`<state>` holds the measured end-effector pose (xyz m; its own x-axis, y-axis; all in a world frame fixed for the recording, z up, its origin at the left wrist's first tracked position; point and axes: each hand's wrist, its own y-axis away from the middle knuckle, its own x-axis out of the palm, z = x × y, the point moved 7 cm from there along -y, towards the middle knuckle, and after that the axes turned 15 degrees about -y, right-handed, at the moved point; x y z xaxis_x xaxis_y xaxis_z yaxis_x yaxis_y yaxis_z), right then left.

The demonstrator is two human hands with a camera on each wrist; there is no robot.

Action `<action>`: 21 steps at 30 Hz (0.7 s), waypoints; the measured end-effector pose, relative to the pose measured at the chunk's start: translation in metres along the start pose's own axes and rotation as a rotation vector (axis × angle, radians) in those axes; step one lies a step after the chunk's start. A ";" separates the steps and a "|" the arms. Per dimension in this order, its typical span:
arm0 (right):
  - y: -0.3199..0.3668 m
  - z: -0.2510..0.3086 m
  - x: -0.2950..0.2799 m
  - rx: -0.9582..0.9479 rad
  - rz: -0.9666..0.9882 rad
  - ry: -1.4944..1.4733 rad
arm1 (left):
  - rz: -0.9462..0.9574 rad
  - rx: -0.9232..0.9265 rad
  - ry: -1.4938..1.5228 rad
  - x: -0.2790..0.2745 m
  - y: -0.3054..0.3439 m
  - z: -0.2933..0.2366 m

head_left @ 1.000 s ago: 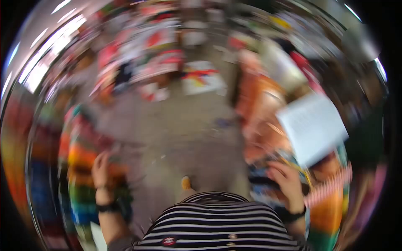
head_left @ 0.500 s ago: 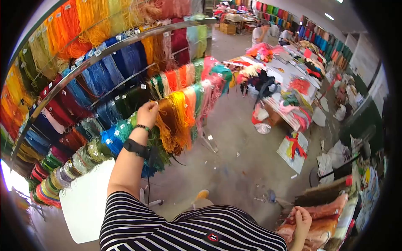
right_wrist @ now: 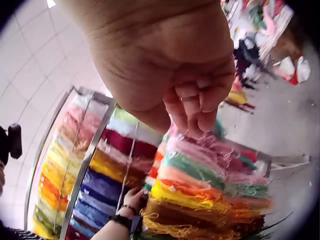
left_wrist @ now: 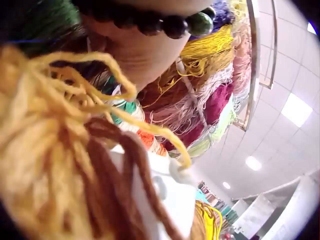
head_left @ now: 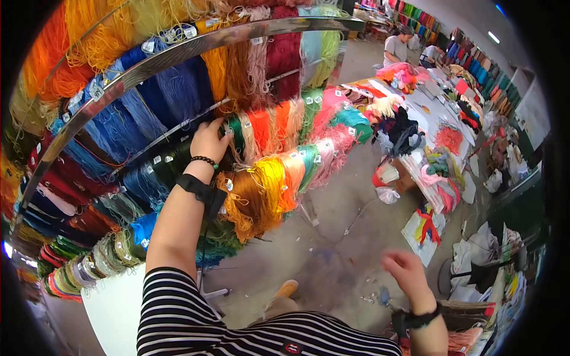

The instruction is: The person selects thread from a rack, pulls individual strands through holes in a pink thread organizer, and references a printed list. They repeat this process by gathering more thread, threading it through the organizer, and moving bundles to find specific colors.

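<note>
Skeins (head_left: 261, 127) on rack (head_left: 178, 53): left hand (head_left: 209, 141) among them, grip buried so can't tell if clamped; right hand (head_left: 404, 270) loose, empty; looks like picking, next needs a one-skein pinch.

The left hand (head_left: 208, 141) has slid toward 12 o'clock on the rack (head_left: 178, 50), off the orange skeins (head_left: 255, 196) and up to the green skeins (head_left: 234, 127) under the rail. The right hand (head_left: 405, 272) has left the yarn pile (head_left: 466, 343) at 5 o'clock and risen toward 4 o'clock, its fingers loosened, above the floor (head_left: 332, 237). The head view has swung closer to the rack.
</note>
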<state>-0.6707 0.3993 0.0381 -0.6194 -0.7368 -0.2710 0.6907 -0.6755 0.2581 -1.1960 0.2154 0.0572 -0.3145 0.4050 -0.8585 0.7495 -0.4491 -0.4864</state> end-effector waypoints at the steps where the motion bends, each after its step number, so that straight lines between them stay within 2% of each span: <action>1: -0.026 0.030 0.028 -0.053 0.087 -0.008 | -0.020 0.022 -0.077 -0.004 -0.001 -0.001; 3: -0.074 0.083 0.089 -0.207 0.251 0.023 | 0.004 0.031 -0.089 0.002 -0.006 0.008; 6: -0.139 0.131 0.179 -0.438 0.433 0.094 | 0.101 0.024 -0.017 0.013 -0.017 0.028; 10: -0.217 0.144 0.272 -0.428 0.467 -0.010 | 0.157 0.152 0.150 0.028 -0.028 0.057; 14: -0.265 0.154 0.326 -0.491 0.372 0.044 | 0.328 -0.035 0.253 0.027 -0.029 0.081; 17: -0.285 0.166 0.357 -0.547 0.368 0.153 | 0.051 0.219 0.093 0.002 -0.015 0.068; 19: -0.293 0.173 0.375 -0.642 0.364 0.165 | 0.115 0.249 0.119 0.001 -0.013 0.068; 21: -0.300 0.174 0.382 -0.644 0.303 0.170 | 0.230 0.224 0.103 0.008 -0.014 0.074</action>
<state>-1.1797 0.3158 0.0182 -0.3361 -0.8390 -0.4279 0.9374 -0.2541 -0.2381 -1.2519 0.1661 0.0449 -0.0829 0.3466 -0.9344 0.6434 -0.6974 -0.3158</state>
